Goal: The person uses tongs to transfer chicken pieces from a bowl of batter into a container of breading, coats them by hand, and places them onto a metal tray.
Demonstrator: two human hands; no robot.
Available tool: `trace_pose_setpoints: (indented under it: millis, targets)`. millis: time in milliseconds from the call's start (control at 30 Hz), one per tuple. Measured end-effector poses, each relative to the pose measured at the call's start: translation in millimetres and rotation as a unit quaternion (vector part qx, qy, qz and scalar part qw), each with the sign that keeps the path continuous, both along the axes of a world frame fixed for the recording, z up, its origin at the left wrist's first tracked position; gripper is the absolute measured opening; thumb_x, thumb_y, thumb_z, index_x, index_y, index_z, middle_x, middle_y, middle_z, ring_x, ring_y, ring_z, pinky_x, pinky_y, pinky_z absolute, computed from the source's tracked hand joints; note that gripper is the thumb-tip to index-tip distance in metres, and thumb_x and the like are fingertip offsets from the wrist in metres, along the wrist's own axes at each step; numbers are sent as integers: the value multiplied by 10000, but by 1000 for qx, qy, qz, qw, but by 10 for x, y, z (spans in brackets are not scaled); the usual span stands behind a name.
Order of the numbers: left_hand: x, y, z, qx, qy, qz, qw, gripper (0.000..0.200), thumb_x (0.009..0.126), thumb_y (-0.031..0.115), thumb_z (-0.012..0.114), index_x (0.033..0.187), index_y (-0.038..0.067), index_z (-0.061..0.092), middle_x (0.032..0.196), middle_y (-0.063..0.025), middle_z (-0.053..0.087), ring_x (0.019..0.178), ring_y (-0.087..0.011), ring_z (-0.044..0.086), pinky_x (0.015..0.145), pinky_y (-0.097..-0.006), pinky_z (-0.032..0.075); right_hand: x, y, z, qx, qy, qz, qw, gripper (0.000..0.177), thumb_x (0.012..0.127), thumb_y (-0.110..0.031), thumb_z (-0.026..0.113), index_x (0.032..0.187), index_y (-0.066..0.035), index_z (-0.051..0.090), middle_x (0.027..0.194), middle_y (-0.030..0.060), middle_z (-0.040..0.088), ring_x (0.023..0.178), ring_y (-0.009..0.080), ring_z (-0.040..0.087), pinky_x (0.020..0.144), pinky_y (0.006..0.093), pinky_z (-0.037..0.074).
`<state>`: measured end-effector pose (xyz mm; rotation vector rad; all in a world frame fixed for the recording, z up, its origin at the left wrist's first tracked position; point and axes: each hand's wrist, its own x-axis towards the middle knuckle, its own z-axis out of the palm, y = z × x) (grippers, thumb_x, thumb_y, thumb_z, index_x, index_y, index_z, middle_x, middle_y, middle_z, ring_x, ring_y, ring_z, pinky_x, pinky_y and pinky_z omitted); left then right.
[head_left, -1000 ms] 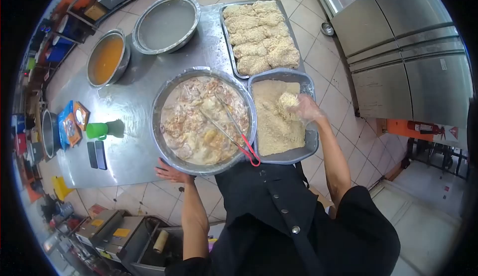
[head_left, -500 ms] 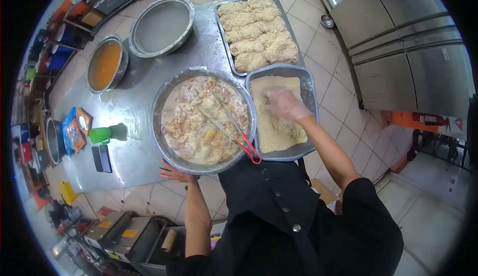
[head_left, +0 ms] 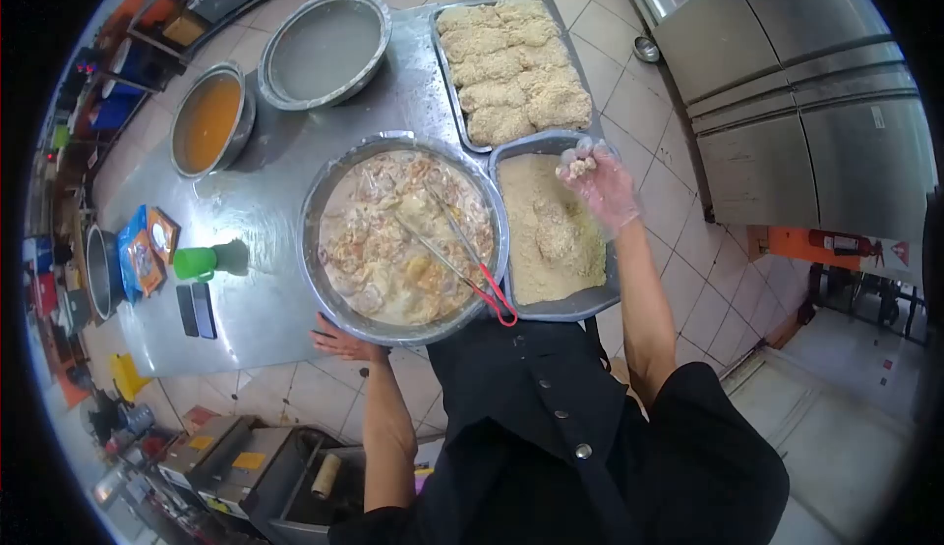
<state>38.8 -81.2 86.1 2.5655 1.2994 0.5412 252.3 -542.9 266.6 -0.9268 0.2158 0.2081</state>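
My right hand [head_left: 608, 191], in a clear plastic glove, hovers over the right rim of the grey tub [head_left: 562, 307]. Its fingers are curled together, with pale clumps of breadcrumbs [head_left: 582, 167] at the tips. Below it, a crumb-coated piece [head_left: 556, 226], probably meat, lies on the bed of crumbs [head_left: 526, 270]. My bare left hand [head_left: 344, 339] has its fingers spread at the table edge, beside the lower rim of a big metal bowl [head_left: 307, 221]. Battered pieces [head_left: 379, 211] fill that bowl, and red-handled tongs [head_left: 489, 285] rest across them.
A tray of breaded pieces [head_left: 511, 68] stands behind the tub. Farther left are a bowl of pale liquid [head_left: 329, 49] and a bowl of orange liquid [head_left: 211, 122]. A green mug [head_left: 195, 264], a phone [head_left: 197, 311] and packets [head_left: 147, 255] lie at the table's left.
My right hand has lifted from the crumbs and shifted right and away from me, uncovering the coated piece. My left hand stays by the bowl.
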Motion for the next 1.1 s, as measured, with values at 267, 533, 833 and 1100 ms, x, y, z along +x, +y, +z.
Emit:
trace_pose_setpoints:
  millis: [267,533,833,1100]
  targets:
    - [-97,80,-114,-2,-2,-52,999,834,813,502,731,1526,234,391,1605,-253,249,1487,-497,191,1143,-638,268,-129,69,-535,-153,197,-134,959,275,1007,-420,622,1016,-147,647,691,-81,507,517,42,435,488,209,365]
    - [83,43,174,-102,47,122,986,693,896,506,621,1521,285,421,1672,-132,196,1555,-388,83,1134,-696,229,-288,-70,-602,-100,80,12,992,512,1042,-325,531,1486,-81,456,1369,99,580,1219,191,562,1081,357,424]
    - [59,-1,227,-74,-5,121,990,676,867,484,656,1480,270,468,1654,-138,228,1541,-390,134,1118,-694,252,84,496,129,-60,-61,14,996,300,1076,-410,431,1027,-142,558,675,-57,511,453,125,473,356,278,399]
    - [-242,81,230,-143,-68,79,984,621,915,420,639,1463,171,484,1623,-174,269,1521,-400,190,1141,-667,237,-1178,2866,978,-8,18,264,964,295,1065,-311,458,789,-205,443,618,-72,379,460,66,374,387,233,316]
